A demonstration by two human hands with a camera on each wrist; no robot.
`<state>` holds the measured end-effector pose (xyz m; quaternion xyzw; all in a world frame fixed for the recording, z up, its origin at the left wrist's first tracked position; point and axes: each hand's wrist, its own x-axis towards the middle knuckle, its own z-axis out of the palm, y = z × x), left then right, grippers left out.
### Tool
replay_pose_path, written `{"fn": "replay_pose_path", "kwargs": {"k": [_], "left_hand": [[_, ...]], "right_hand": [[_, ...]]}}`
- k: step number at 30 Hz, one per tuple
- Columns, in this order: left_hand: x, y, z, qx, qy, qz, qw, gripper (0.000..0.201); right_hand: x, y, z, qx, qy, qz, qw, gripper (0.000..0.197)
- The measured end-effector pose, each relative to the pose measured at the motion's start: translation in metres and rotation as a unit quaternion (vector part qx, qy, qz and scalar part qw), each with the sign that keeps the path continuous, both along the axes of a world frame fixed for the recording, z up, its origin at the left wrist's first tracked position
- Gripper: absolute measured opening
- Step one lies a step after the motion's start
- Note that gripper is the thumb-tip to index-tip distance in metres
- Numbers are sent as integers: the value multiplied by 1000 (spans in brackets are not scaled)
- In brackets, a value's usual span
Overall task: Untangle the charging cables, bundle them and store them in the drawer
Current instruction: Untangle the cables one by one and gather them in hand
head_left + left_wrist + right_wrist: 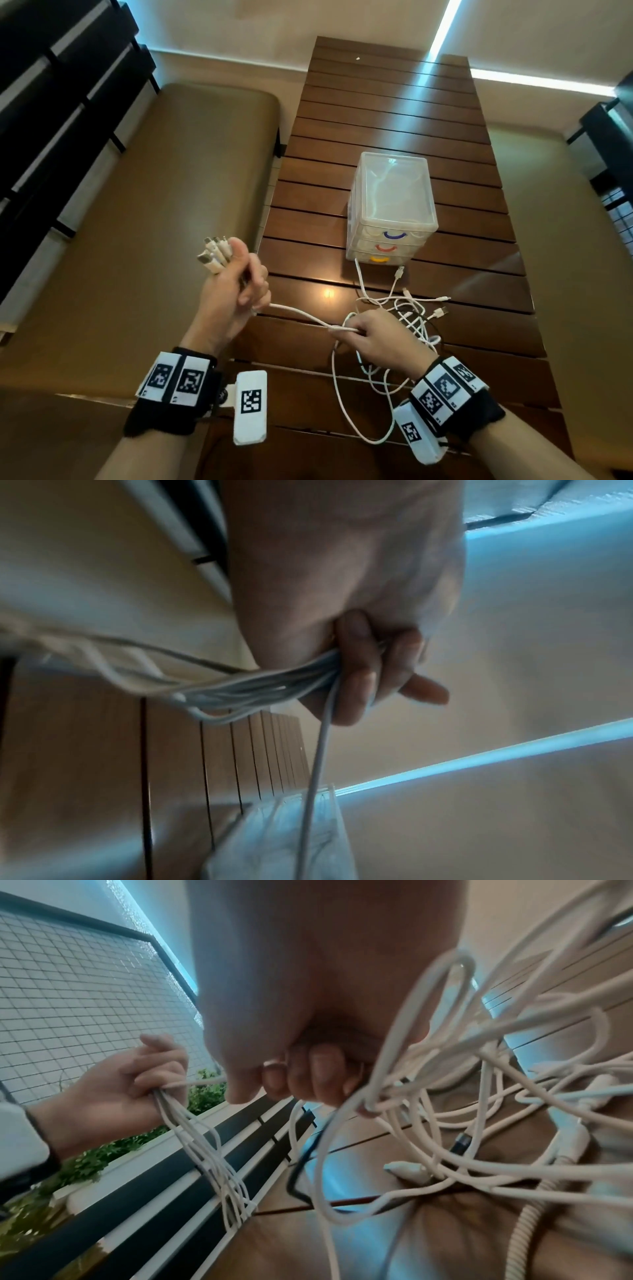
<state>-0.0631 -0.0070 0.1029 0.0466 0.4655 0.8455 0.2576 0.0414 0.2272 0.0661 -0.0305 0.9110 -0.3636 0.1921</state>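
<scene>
white charging cables (404, 318) tangled on table, closed clear drawer unit (394, 205) behind

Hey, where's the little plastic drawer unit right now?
In the head view the drawer unit stands on the slatted wooden table, right of centre, just beyond the loose cables and the right hand.

Both forearms reach forward, each with a black wristband. The left hand (233, 291) is raised in a fist, thumb up, fingers curled tight round cables (294, 313). The right hand (380, 337) sits lower, near it, knuckles up, thumb and fingers pinching the same strands
</scene>
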Motion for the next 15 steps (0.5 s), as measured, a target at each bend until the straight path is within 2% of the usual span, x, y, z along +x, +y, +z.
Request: {"fn": "replay_pose_path", "kwargs": {"k": [2, 3, 6, 8, 9, 11, 13, 15], "left_hand": [[-2, 1, 4, -114, 77, -2, 990, 54], [-1, 4, 5, -182, 118, -8, 976, 52], [6, 24, 0, -350, 212, -57, 910, 40], [15, 40, -8, -402, 236, -115, 877, 27], [21, 48, -12, -414, 250, -147, 863, 27], [31, 62, -21, -451, 289, -195, 822, 32], [38, 71, -22, -495, 328, -203, 779, 28], [40, 74, -20, -509, 331, -200, 769, 12]], "right_hand": [[0, 9, 0, -12, 13, -4, 1000, 43], [0, 13, 0, -21, 12, -10, 1000, 41], [1, 21, -3, 0, 46, -42, 998, 34], [1, 19, -3, 37, 105, -73, 991, 33], [1, 17, -1, 34, 127, -88, 987, 32], [0, 14, 5, -1, 147, -97, 984, 28], [1, 14, 10, -27, 143, -79, 986, 26], [4, 17, 11, -44, 135, -64, 988, 28]]}}
